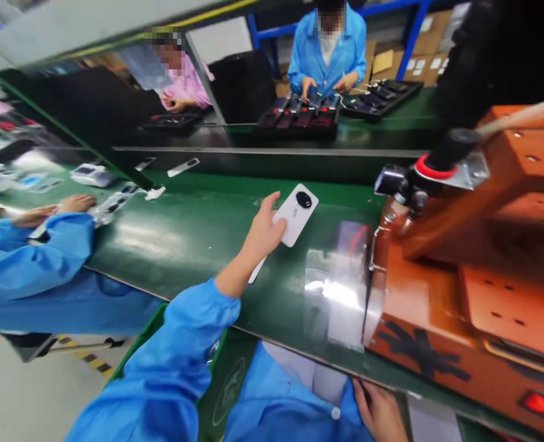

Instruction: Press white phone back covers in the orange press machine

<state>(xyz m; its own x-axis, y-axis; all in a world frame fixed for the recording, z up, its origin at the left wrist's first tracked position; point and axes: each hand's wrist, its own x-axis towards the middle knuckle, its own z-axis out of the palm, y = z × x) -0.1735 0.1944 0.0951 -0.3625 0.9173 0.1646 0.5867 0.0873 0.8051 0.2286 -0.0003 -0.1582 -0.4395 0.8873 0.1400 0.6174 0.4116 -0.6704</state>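
Observation:
Over the green bench (184,239), my left hand (265,230) grips a white phone back panel (297,218) by its left edge, between thumb and fingers. A round black camera ring shows near the panel's upper end. Part of another white strip (256,270) shows just below my left wrist. My right hand (379,408) is low in the view, below the bench's front edge; its fingertips are hidden, and I cannot make out whether it holds anything. Clear plastic sheets (336,294) lie on the bench to the right of the panel.
An orange machine (438,294) fills the right side. Two white pieces (183,167) lie near the back ledge. At the left are a co-worker's blue sleeves (64,245). Two people work beyond the ledge, one at a black tray (299,126). A green bin (228,374) stands below.

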